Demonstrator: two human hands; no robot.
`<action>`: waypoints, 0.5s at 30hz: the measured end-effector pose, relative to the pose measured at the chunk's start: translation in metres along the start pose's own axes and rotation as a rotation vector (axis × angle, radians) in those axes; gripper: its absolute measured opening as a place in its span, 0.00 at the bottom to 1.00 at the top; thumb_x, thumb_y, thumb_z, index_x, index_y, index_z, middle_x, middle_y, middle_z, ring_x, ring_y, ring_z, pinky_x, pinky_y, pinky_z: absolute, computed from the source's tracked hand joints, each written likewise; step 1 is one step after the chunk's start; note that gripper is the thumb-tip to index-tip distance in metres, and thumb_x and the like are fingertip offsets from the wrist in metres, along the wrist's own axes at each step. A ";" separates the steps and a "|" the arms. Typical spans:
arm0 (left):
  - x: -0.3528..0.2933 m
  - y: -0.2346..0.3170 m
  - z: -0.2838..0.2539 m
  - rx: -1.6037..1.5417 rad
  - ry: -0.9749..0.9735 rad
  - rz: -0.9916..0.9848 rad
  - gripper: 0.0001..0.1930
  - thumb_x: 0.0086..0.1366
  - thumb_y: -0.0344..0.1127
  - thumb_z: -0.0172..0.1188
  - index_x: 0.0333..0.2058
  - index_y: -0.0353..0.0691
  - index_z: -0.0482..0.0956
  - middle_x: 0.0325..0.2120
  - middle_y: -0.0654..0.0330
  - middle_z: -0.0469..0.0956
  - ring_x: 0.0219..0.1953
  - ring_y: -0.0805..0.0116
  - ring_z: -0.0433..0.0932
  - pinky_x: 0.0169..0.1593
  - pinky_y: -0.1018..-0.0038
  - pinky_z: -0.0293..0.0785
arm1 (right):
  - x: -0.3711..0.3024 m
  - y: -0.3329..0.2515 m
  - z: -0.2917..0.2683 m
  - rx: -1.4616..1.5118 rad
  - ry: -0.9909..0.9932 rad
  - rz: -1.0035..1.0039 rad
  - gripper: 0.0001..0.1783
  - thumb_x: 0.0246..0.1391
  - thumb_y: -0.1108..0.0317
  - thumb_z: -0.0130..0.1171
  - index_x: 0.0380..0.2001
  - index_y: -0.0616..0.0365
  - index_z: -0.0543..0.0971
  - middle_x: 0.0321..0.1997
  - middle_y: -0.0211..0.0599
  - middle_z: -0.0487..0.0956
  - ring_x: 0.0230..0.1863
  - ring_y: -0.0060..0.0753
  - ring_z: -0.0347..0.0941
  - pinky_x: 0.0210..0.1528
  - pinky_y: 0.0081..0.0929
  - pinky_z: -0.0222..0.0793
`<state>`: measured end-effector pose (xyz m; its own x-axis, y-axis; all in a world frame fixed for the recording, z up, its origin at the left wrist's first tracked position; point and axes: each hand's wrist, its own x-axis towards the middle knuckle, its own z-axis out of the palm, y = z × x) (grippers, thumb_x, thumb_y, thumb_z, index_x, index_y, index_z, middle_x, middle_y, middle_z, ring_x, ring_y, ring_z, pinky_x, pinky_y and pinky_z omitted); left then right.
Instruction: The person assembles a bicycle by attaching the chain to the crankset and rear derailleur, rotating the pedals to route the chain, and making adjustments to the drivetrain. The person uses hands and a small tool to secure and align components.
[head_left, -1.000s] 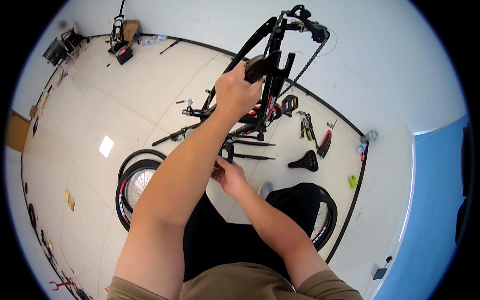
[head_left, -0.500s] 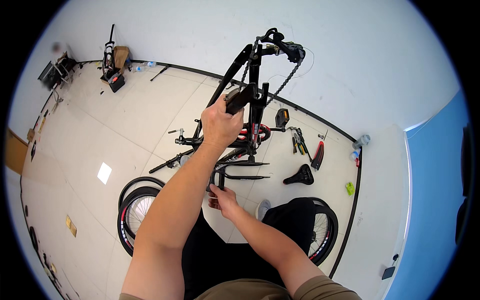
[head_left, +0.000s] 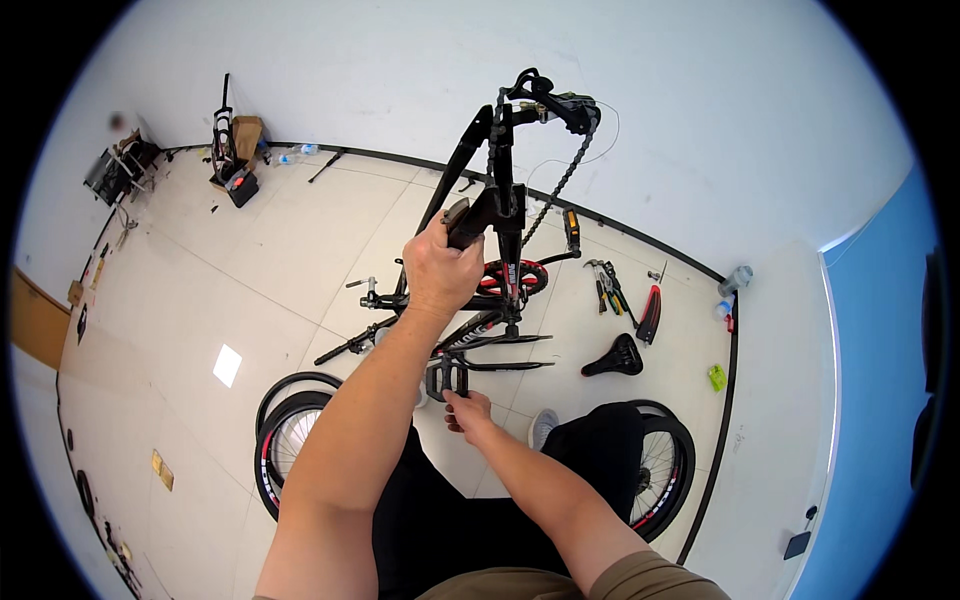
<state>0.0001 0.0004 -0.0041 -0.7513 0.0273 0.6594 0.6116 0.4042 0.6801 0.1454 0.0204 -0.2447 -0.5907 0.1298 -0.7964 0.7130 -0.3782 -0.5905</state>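
Left hand (head_left: 443, 268) is wrapped round the bike frame (head_left: 506, 160), probably steadying it, while right hand (head_left: 468, 413) pinches a pedal (head_left: 447, 378).

Olive-brown short sleeves (head_left: 650, 577), black trousers (head_left: 592, 455)

Black bicycle frame (head_left: 509, 240), black saddle (head_left: 615, 357)

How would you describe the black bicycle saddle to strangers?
On the pale tiled floor, look right of the black bicycle frame. Beside the slim red-black piece lies the black saddle, set apart by its broad rear and narrow nose.
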 end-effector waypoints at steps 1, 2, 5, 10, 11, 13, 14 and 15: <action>0.000 0.000 -0.001 -0.017 0.004 -0.005 0.11 0.53 0.31 0.66 0.36 0.38 0.79 0.21 0.52 0.79 0.23 0.49 0.79 0.28 0.64 0.75 | 0.003 0.002 -0.002 -0.021 0.010 -0.006 0.13 0.55 0.60 0.65 0.34 0.57 0.76 0.28 0.30 0.75 0.22 0.26 0.73 0.22 0.27 0.72; 0.000 0.000 -0.001 -0.039 0.007 -0.009 0.10 0.53 0.31 0.66 0.35 0.38 0.79 0.21 0.52 0.79 0.23 0.49 0.79 0.28 0.64 0.75 | 0.006 0.005 -0.005 -0.016 0.011 -0.017 0.13 0.55 0.60 0.65 0.34 0.58 0.76 0.27 0.30 0.75 0.20 0.27 0.73 0.20 0.27 0.70; 0.001 0.002 0.000 -0.042 0.024 0.016 0.09 0.54 0.30 0.65 0.35 0.38 0.79 0.21 0.52 0.79 0.23 0.50 0.79 0.28 0.66 0.75 | 0.017 0.011 -0.015 -0.014 0.019 -0.008 0.13 0.55 0.61 0.64 0.35 0.58 0.76 0.27 0.32 0.76 0.21 0.29 0.74 0.19 0.27 0.69; 0.000 0.000 -0.001 -0.006 0.024 0.029 0.10 0.55 0.29 0.64 0.36 0.35 0.78 0.22 0.51 0.80 0.23 0.54 0.80 0.30 0.68 0.75 | 0.030 0.019 -0.031 0.026 0.064 0.003 0.12 0.57 0.63 0.62 0.37 0.59 0.75 0.27 0.35 0.76 0.21 0.32 0.75 0.18 0.29 0.67; 0.000 -0.001 0.000 0.003 0.036 0.044 0.10 0.55 0.29 0.64 0.36 0.34 0.78 0.23 0.50 0.80 0.24 0.54 0.80 0.30 0.69 0.75 | 0.031 0.021 -0.036 0.028 0.074 0.002 0.12 0.57 0.63 0.62 0.38 0.59 0.75 0.28 0.36 0.76 0.20 0.32 0.75 0.18 0.29 0.66; -0.001 -0.004 0.000 0.023 0.032 0.051 0.09 0.55 0.28 0.64 0.35 0.34 0.77 0.21 0.52 0.79 0.22 0.57 0.79 0.29 0.69 0.74 | 0.041 0.028 -0.048 0.041 0.099 -0.008 0.13 0.53 0.64 0.62 0.38 0.61 0.75 0.28 0.37 0.77 0.21 0.34 0.75 0.17 0.31 0.66; -0.001 -0.003 -0.003 0.032 0.019 0.030 0.09 0.56 0.28 0.64 0.35 0.34 0.77 0.20 0.52 0.78 0.21 0.57 0.78 0.29 0.69 0.74 | 0.044 0.031 -0.050 0.047 0.105 -0.010 0.15 0.51 0.64 0.63 0.38 0.61 0.76 0.28 0.38 0.77 0.21 0.34 0.76 0.16 0.32 0.66; -0.001 0.000 -0.004 0.041 0.006 0.010 0.09 0.56 0.28 0.64 0.35 0.34 0.76 0.20 0.53 0.78 0.20 0.58 0.77 0.29 0.69 0.73 | 0.047 0.035 -0.054 -0.026 0.175 -0.031 0.17 0.50 0.64 0.63 0.40 0.62 0.75 0.31 0.41 0.78 0.25 0.37 0.77 0.20 0.33 0.69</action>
<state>0.0015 -0.0034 -0.0036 -0.7435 0.0256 0.6682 0.6084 0.4407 0.6601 0.1629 0.0629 -0.3100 -0.5389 0.2996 -0.7873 0.7068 -0.3477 -0.6161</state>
